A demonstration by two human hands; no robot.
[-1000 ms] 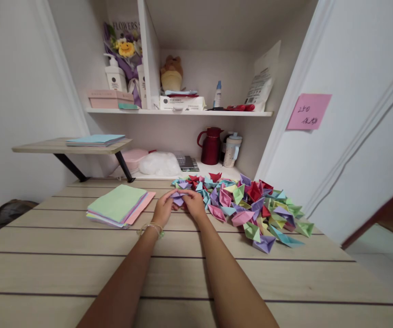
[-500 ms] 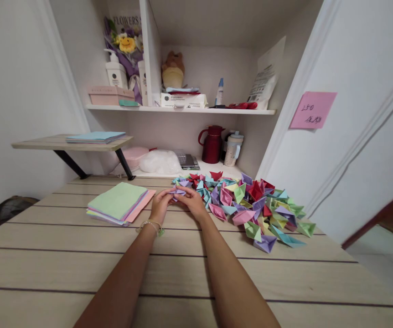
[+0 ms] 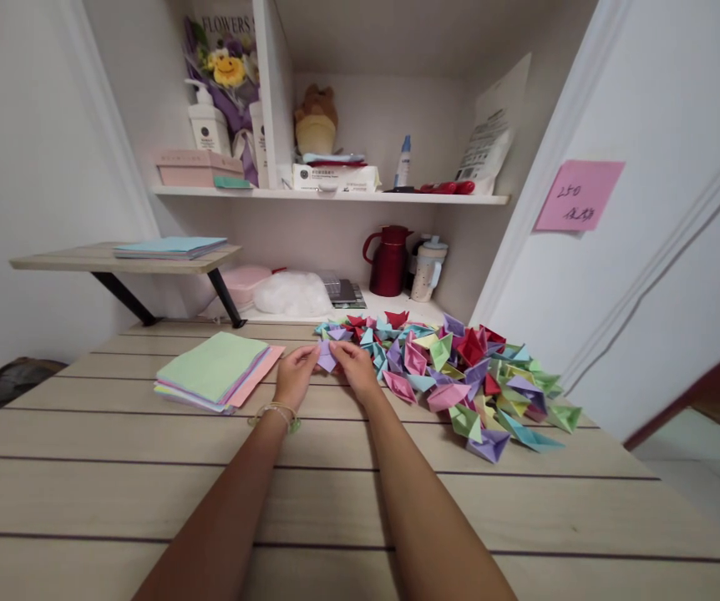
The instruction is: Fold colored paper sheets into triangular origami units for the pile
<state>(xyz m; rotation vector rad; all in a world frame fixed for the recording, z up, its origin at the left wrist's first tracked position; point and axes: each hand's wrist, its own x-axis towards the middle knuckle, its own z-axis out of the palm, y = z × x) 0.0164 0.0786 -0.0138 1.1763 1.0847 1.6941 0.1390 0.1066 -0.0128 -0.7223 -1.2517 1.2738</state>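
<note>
A small folded piece of purple paper (image 3: 326, 357) is held up between my two hands over the wooden table. My left hand (image 3: 296, 376) pinches its left edge, and a beaded bracelet circles that wrist. On the other side, my right hand (image 3: 355, 367) grips the paper's right edge with thumb and fingers. Just right of my right hand lies a heap of folded paper boats (image 3: 441, 367) in purple, pink, green, red, blue and yellow. To the left of my left hand sits a stack of square coloured paper (image 3: 213, 367), green on top.
A raised wooden stand (image 3: 84, 258) with black legs carries more paper sheets (image 3: 170, 246) at the back left. Behind the table, a shelf holds a red jug (image 3: 389, 263), a tumbler (image 3: 428, 271) and a white plastic bag (image 3: 292, 295). A pink note (image 3: 579, 196) sticks to the wall.
The purple paper has turned in my fingers and now shows a flat, pointed face. My hands have drawn slightly apart to its two sides. The view has shifted a little.
</note>
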